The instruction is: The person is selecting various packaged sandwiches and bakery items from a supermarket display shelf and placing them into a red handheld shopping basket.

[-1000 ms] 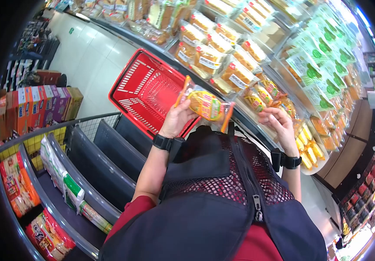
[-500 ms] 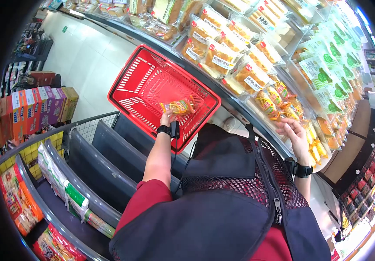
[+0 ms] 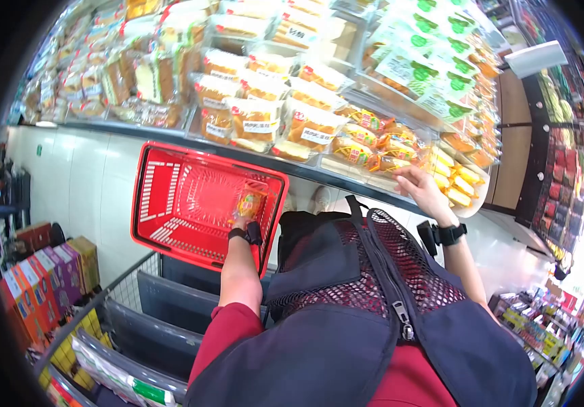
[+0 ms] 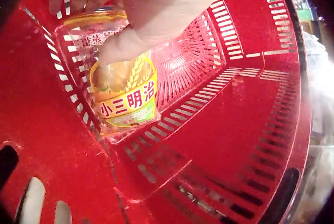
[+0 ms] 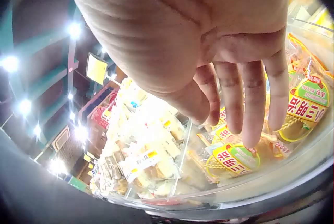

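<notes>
Inside the red shopping basket (image 3: 158, 234), my left hand (image 3: 241, 222) holds a packaged sandwich (image 3: 248, 202) low in the basket. In the left wrist view the thumb lies across the front of the clear, yellow-printed wrapper (image 4: 128, 96), and fingers show behind its top end. My right hand (image 3: 424, 193) is over the front edge of the bread display, beside more packets of the same sandwich (image 3: 355, 150). Its fingers (image 5: 253, 99) extend loosely downward in the right wrist view, overlapping a packet (image 5: 232, 160), with nothing gripped.
Wrapped cakes (image 3: 254, 122) and green-labelled packets (image 3: 417, 68) fill the display beyond the basket. Yellow-wrapped items (image 3: 465, 183) lie at its right end. A grey shelf rack (image 3: 146, 325) stands at lower left, near stacked colourful boxes (image 3: 51, 275).
My left hand has carried the sandwich from in front of the body down into the basket. My right hand stays by the display packets while the head view has turned.
</notes>
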The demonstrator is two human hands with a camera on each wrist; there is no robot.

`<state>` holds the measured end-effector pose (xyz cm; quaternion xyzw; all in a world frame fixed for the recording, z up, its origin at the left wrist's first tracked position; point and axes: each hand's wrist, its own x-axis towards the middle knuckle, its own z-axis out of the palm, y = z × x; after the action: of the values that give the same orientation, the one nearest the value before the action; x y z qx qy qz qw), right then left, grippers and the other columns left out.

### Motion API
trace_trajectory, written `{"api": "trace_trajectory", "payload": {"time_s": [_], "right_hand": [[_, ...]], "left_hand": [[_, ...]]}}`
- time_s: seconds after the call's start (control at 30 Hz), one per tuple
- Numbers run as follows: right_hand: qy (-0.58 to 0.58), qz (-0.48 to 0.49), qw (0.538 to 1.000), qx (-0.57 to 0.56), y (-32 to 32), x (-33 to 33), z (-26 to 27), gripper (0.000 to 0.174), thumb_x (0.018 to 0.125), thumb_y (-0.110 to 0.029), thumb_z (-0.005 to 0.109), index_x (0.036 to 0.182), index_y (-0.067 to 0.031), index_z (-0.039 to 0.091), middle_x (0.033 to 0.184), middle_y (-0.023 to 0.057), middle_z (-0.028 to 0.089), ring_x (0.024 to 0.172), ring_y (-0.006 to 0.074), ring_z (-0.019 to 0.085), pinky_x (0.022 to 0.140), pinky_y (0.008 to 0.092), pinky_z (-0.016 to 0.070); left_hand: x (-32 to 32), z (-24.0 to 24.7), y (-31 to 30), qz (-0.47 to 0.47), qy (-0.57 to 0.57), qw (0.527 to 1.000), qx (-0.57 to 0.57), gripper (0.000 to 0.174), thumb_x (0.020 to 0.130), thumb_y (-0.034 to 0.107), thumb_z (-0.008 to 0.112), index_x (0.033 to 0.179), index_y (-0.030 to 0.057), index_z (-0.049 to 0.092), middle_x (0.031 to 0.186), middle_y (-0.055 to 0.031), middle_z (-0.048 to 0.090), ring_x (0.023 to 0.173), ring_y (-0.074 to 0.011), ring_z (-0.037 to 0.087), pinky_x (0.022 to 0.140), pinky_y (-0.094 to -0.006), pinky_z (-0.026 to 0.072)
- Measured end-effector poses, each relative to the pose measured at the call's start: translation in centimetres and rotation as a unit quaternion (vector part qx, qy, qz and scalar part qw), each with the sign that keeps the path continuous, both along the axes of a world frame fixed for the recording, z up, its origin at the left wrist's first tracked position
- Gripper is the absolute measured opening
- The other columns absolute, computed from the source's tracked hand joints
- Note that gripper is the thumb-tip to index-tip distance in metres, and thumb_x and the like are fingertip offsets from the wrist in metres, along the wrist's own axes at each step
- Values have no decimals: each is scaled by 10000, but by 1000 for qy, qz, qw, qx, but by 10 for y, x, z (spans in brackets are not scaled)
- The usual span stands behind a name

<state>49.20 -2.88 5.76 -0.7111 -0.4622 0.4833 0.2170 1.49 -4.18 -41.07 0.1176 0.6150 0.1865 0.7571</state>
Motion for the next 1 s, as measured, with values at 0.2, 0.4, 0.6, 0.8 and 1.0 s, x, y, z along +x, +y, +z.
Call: {"api": "trace_trajectory", "payload": {"time_s": [0.2, 0.4, 0.6, 0.8, 1.0], "right_hand": [[-295, 144, 923, 202, 34, -1, -34, 271, 813, -149, 637, 1053, -33, 596, 981, 146, 584, 951, 289, 563, 849, 374, 463], [-411, 230, 861, 189, 51, 0, -68, 402, 721, -287, 709, 999, -15, 606, 1027, 172, 553, 1043, 344, 494, 900, 435, 408], [-439, 263, 831, 218, 61, -4, -76, 263, 748, -216, 667, 924, -25, 626, 962, 160, 565, 1003, 325, 517, 845, 418, 442], [-369, 281, 848, 254, 63, -4, -75, 91, 789, -61, 532, 838, -19, 596, 850, 128, 583, 897, 306, 574, 728, 417, 481], [-163, 151, 950, 221, 38, 11, -45, 66, 816, -32, 526, 869, 3, 543, 919, 164, 610, 870, 325, 606, 764, 412, 476]], "left_hand": [[-9, 68, 5, 19, -2, 997, -80, 286, 800, 299, 523, 950, 71, 608, 660, -100, 617, 482, -236, 550, 438, -352, 466], [-43, 86, -8, 68, 121, 980, -143, 376, 808, 343, 589, 1024, 36, 563, 793, -146, 600, 634, -276, 590, 560, -393, 485], [-44, 129, -29, 122, 188, 974, 15, 457, 843, 314, 562, 1172, 0, 521, 1067, -131, 575, 904, -244, 572, 739, -396, 476], [-16, 191, -23, 157, 162, 974, 12, 518, 853, 334, 564, 1260, 21, 494, 1259, -103, 509, 1078, -224, 507, 846, -391, 442], [54, 281, 3, 154, 165, 969, 102, 323, 891, 257, 553, 1159, 80, 577, 1133, -36, 608, 986, -124, 556, 767, -297, 466]]}}
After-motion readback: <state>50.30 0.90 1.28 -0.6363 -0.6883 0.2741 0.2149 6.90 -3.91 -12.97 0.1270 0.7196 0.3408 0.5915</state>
